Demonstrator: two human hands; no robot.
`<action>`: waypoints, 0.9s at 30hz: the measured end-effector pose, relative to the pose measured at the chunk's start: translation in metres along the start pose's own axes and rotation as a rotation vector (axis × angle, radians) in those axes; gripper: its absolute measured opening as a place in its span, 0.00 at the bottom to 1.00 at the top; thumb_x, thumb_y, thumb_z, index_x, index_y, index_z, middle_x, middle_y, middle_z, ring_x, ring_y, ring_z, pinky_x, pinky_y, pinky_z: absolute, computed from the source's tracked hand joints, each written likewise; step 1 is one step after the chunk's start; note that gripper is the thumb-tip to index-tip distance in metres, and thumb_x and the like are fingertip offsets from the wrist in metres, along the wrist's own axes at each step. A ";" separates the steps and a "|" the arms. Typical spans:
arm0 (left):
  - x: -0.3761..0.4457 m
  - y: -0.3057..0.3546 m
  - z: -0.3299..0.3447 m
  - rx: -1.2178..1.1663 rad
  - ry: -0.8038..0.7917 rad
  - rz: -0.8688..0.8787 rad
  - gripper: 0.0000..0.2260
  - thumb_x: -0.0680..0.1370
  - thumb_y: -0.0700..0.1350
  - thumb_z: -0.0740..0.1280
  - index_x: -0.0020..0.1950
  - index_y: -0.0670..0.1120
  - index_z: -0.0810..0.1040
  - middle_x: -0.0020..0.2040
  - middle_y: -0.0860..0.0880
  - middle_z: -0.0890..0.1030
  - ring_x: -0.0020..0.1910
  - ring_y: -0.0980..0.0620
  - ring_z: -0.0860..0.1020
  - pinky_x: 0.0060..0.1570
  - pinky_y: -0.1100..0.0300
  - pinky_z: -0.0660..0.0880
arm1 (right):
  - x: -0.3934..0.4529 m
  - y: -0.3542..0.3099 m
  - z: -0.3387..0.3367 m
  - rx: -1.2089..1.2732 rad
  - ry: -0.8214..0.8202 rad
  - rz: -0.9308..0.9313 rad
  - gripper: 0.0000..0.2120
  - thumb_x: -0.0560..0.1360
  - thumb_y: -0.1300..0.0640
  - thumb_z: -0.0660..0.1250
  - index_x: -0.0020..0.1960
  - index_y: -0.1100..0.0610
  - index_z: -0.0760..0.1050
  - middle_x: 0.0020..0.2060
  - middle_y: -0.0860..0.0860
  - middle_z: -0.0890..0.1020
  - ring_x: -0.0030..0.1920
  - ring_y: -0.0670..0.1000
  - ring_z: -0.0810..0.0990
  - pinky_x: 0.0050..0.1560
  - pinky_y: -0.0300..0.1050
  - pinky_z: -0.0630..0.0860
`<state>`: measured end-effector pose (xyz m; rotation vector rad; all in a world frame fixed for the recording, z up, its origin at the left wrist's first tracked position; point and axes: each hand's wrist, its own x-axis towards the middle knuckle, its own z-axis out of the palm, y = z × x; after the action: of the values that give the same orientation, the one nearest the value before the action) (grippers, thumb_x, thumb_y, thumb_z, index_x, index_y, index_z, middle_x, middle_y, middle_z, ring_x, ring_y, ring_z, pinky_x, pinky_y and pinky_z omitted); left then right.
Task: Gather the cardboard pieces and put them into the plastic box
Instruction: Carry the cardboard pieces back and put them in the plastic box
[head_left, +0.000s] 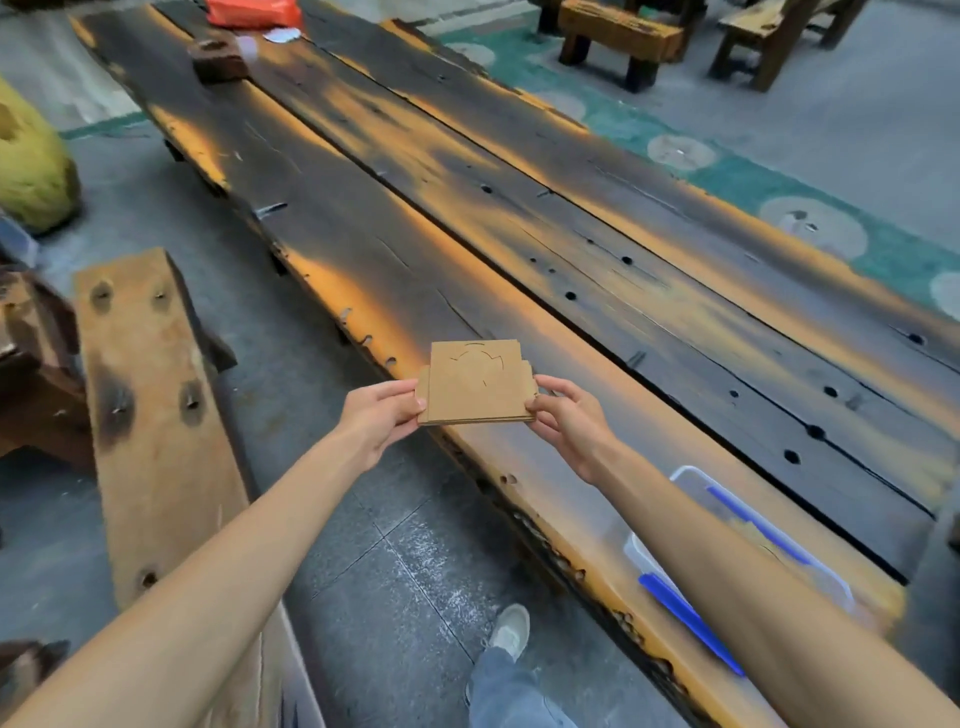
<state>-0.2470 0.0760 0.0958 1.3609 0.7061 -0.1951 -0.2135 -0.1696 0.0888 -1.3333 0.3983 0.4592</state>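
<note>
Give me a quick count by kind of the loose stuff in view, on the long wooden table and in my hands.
Cardboard stack, held by left hand and right hand: 1
Plastic box with blue clips: 1
Orange packet: 1
Brown block: 1
Pale, blurred round items: 2
Total: 6

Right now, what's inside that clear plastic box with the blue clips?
Through the plastic box wall something tan shows, likely cardboard, but it's blurred. The right forearm covers most of the inside, so I can't tell how much is there. The cardboard stack held in both hands isn't in it.
</note>
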 end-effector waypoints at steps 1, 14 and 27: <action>0.003 -0.001 0.011 0.012 -0.018 -0.005 0.12 0.77 0.31 0.71 0.57 0.44 0.82 0.48 0.47 0.86 0.48 0.51 0.85 0.40 0.65 0.82 | 0.001 0.001 -0.011 0.015 0.023 0.006 0.16 0.78 0.69 0.66 0.65 0.60 0.75 0.58 0.60 0.84 0.57 0.57 0.85 0.56 0.47 0.83; 0.026 -0.030 0.154 0.251 -0.283 -0.071 0.14 0.75 0.30 0.71 0.56 0.45 0.82 0.49 0.47 0.87 0.47 0.54 0.85 0.41 0.66 0.81 | -0.017 0.023 -0.153 0.087 0.357 0.057 0.15 0.76 0.70 0.69 0.61 0.59 0.78 0.54 0.60 0.85 0.48 0.53 0.88 0.44 0.42 0.84; 0.004 -0.084 0.277 0.602 -0.496 -0.104 0.12 0.70 0.30 0.73 0.50 0.43 0.82 0.47 0.43 0.86 0.45 0.50 0.85 0.38 0.63 0.82 | -0.087 0.060 -0.262 0.089 0.707 0.116 0.12 0.73 0.68 0.73 0.55 0.57 0.82 0.49 0.57 0.85 0.45 0.50 0.86 0.37 0.34 0.81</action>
<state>-0.1902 -0.2015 0.0357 1.7500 0.3000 -0.8502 -0.3229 -0.4243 0.0339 -1.3627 1.0709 0.0456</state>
